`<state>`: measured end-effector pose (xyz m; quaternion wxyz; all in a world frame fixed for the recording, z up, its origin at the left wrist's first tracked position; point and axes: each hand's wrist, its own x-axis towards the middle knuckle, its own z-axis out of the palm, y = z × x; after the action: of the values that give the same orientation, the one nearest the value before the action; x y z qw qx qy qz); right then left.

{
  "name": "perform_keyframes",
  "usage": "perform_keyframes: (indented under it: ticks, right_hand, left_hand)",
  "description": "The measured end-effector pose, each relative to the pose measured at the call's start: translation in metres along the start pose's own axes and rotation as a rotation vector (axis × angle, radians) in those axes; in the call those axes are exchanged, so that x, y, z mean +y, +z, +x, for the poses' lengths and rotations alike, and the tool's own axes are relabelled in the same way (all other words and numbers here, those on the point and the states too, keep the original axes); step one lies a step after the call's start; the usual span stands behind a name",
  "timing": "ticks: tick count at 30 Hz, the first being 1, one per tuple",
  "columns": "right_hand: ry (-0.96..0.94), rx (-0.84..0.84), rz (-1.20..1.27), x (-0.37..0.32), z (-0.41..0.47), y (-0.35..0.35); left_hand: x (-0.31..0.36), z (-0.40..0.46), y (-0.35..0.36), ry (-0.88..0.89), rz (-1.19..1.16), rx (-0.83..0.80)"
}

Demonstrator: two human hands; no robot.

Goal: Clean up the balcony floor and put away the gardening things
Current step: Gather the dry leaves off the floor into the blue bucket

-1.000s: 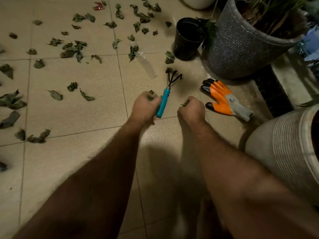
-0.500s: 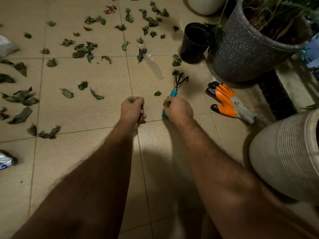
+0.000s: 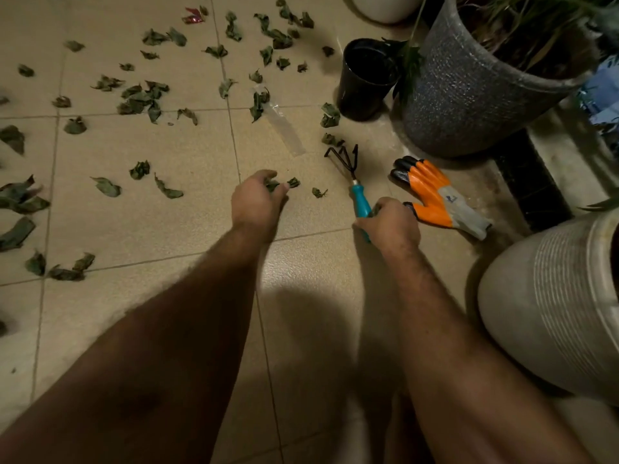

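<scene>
Head view: left hand curls round dry leaves on tiled floor. Right hand grips blue-handled hand rake lying on floor, just beside orange glove. More leaves scattered upper left.

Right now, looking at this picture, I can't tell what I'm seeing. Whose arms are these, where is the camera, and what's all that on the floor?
No machine here: a person wears a camera on the head, looking down at both arms. The left hand curls its fingers round dry leaves. The right hand grips the hand rake by its blue handle. On the tiled floor lie scattered leaves and an orange glove. Beyond stand a black pot and a grey planter.
</scene>
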<state>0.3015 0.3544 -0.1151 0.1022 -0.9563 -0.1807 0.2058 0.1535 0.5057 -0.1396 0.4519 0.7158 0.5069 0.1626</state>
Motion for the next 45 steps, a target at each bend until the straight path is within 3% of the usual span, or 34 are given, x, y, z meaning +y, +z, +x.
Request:
perform_keyframes:
  ticks: [3,7,10,18,23,29,36,42,45]
  right_hand:
    - [-0.171,0.033,0.092,-0.017,0.002,-0.001]
    - [-0.312,0.063,0.149,-0.049,0.005,0.014]
    - [-0.339,0.092,0.123,-0.057,0.007,0.028]
    - [-0.250,0.065,0.067,-0.062,0.013,0.051]
    - [-0.172,0.142,0.360,-0.064,0.011,0.047]
    - [-0.381,0.216,0.194,-0.086,0.012,0.063]
    - [-0.477,0.138,0.013,-0.089,-0.005,0.073]
    - [-0.114,-0.189,0.923,-0.115,-0.049,0.071]
    - [0.032,-0.396,1.215,-0.126,-0.076,0.075]
  left_hand:
    - [0.006,0.017,0.008,0.155,0.212,-0.075]
    - [0.005,0.025,0.024,0.160,0.486,-0.163]
    - [0.003,0.010,0.025,0.156,0.579,-0.098]
    - [-0.025,0.000,-0.016,0.098,0.391,-0.006]
    - [-0.036,-0.005,-0.044,0.059,0.284,0.074]
    - [-0.073,-0.008,-0.102,0.033,0.283,0.200]
    - [-0.111,-0.004,-0.156,-0.125,0.324,0.303]
    - [-0.105,-0.020,-0.158,-0.183,0.315,0.316]
    - [-0.105,-0.041,-0.156,-0.191,0.295,0.335]
